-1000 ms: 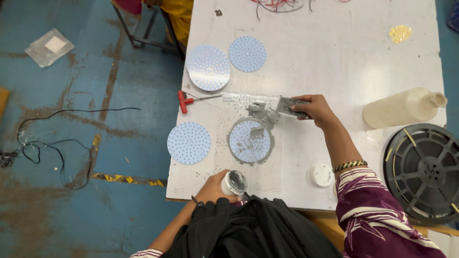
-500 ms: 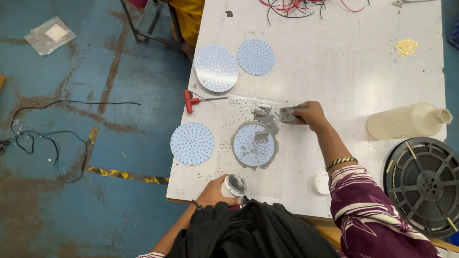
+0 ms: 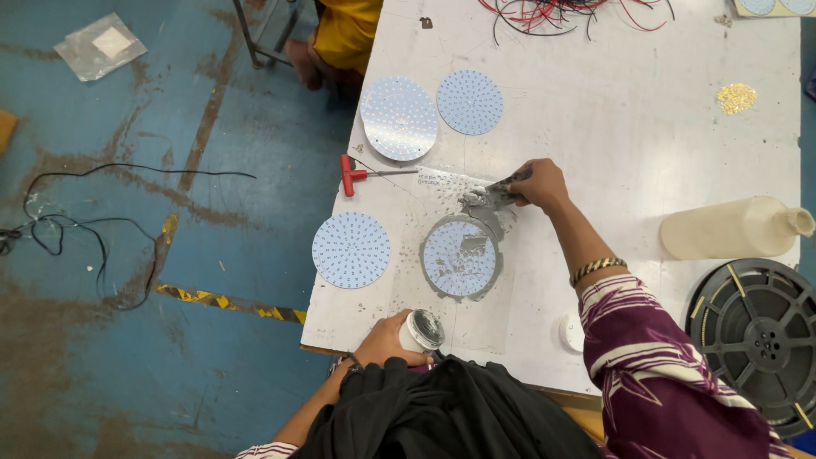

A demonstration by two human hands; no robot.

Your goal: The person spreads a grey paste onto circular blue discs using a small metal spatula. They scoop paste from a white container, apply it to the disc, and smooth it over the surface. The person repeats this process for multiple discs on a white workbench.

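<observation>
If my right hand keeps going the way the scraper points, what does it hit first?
Probably the red-handled T tool: the right hand aims its scraper leftward along the white table; height is unclear.

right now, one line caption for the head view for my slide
Right hand scrapes grey paste with a scraper above a round LED board; left hand holds a small jar.
</observation>
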